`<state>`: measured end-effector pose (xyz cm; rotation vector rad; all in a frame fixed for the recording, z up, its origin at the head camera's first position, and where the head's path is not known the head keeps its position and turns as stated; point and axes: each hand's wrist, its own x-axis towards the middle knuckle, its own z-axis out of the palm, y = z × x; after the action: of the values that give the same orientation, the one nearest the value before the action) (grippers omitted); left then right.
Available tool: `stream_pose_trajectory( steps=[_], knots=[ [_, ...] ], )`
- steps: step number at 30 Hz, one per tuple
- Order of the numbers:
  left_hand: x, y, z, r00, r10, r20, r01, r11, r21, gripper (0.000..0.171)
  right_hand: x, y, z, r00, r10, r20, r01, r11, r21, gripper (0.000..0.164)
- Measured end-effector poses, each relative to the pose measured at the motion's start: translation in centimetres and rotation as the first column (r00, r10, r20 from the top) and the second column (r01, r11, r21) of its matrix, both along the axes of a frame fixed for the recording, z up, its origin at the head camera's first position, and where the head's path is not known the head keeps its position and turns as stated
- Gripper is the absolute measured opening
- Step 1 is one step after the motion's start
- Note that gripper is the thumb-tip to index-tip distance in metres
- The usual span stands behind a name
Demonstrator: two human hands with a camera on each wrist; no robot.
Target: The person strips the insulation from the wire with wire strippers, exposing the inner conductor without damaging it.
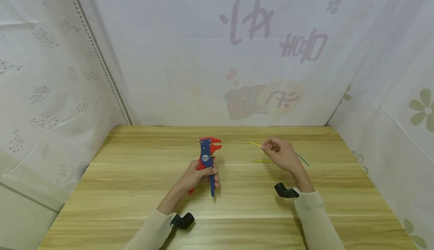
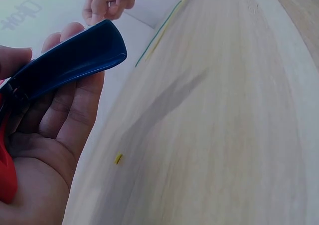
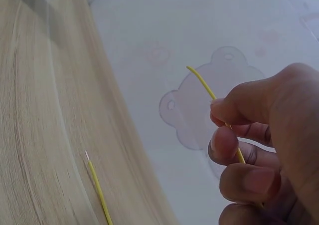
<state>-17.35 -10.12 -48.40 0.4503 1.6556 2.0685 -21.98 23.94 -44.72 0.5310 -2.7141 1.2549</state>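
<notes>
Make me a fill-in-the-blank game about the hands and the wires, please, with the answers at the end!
1. The tool in the left hand is red and ____.
2. The held wire, in the right hand, is coloured ____.
3. On the table lie a yellow wire and a second wire coloured ____.
4. The table's surface looks as if it were made of ____.

Missing words: blue; yellow; green; wood.
</notes>
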Motion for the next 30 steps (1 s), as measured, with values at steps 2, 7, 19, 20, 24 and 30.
stream_pose_trajectory(
  steps=[2,7,19,20,24,30],
  knots=[
    [0.0,0.1,0.0,1.0,-0.004,-0.006,0.005,1.0,0.005,0.028,0.1,-0.1,0.1,1.0,0.008,0.006,-0.008,1.0,-0.005,0.016],
    [-0.1,0.4,0.0,1.0,-0.014,-0.018,0.014,1.0,0.017,0.017,0.3,-0.3,0.5,1.0,0.007,0.011,-0.007,1.0,-0.012,0.016],
    [-0.3,1.4,0.4,0.999,-0.022,-0.03,0.023,0.999,0.032,0.017,0.5,-0.8,1.1,0.998,0.055,0.03,-0.054,0.998,-0.028,0.012],
    [-0.4,1.4,0.4,0.999,-0.022,-0.029,0.023,0.999,0.035,0.015,0.5,-0.9,1.1,0.998,0.056,0.034,-0.055,0.998,-0.025,0.012],
    [-0.4,1.8,0.4,0.999,-0.031,-0.029,0.032,0.998,0.052,0.018,0.6,-1.1,1.3,0.997,0.066,0.041,-0.064,0.998,-0.029,0.014],
    [-0.4,2.4,0.5,0.998,-0.052,-0.027,0.053,0.996,0.065,0.018,0.8,-1.4,1.4,0.996,0.078,0.031,-0.077,0.996,-0.037,0.019]
  ],
)
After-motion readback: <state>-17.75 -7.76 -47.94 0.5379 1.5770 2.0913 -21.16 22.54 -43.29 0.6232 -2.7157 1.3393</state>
